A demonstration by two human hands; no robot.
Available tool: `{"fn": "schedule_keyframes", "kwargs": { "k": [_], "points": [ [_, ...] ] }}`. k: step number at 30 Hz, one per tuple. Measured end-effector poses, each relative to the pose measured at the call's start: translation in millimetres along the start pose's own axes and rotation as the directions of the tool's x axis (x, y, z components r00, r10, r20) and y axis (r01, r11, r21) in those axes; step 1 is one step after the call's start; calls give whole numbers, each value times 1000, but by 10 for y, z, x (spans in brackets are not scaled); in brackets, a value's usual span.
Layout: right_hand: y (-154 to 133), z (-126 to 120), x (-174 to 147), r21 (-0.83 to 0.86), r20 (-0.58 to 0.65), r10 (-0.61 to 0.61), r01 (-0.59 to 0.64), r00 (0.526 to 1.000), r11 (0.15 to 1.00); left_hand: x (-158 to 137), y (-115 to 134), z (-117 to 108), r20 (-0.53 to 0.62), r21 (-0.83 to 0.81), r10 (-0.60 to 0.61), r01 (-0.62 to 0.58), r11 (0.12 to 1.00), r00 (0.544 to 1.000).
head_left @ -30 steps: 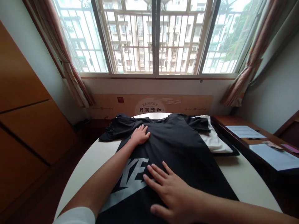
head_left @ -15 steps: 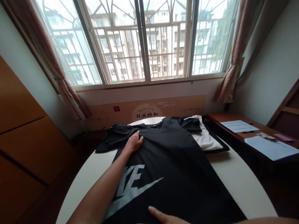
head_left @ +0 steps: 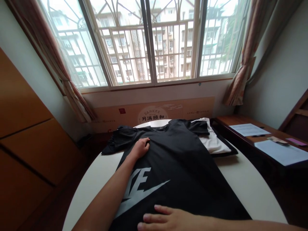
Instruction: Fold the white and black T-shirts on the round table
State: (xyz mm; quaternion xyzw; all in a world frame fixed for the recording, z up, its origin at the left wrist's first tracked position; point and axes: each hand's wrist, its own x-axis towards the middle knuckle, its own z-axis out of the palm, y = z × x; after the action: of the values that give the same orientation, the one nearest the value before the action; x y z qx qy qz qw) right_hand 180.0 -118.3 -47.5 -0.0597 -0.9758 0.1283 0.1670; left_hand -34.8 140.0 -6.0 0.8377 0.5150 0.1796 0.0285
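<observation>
A black T-shirt lies spread out with its neckline toward the window, a grey-white letter and swoosh print on its lower left part. My left hand rests on the upper chest of the shirt, fingers slightly bent and pointing right. Across the lower part of the shirt, my right hand lies flat with its fingers apart, pointing left. The left forearm covers part of the print. Both hands touch the fabric; neither grips it.
A round white table carries the shirt. Folded white clothing sits on a dark garment at the far right. Beyond it, a brown side table holds paper sheets. A cardboard panel stands under the window.
My left hand has shifted slightly, its fingers turning rightward and bending. My right hand has come further into view and moved left across the lower shirt.
</observation>
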Motion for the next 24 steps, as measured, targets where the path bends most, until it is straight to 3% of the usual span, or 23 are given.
{"fn": "schedule_keyframes", "kwargs": {
  "k": [4,12,15,20,24],
  "points": [
    [24,-117,23,17,40,163,-164,986,986,-33,103,-11,100,106,-49,39,994,994],
    [-68,-758,22,252,102,434,-445,895,859,-80,231,-80,260,198,-82,30,980,962],
    [-19,-798,21,242,122,496,-510,860,825,-117,329,-59,269,189,-47,-5,982,962],
    [128,-778,-29,180,107,568,-578,816,796,-165,546,6,330,100,113,-153,983,937],
    [313,-814,-120,82,41,684,-685,729,724,-146,501,7,322,81,107,-140,987,941]
  ]
}}
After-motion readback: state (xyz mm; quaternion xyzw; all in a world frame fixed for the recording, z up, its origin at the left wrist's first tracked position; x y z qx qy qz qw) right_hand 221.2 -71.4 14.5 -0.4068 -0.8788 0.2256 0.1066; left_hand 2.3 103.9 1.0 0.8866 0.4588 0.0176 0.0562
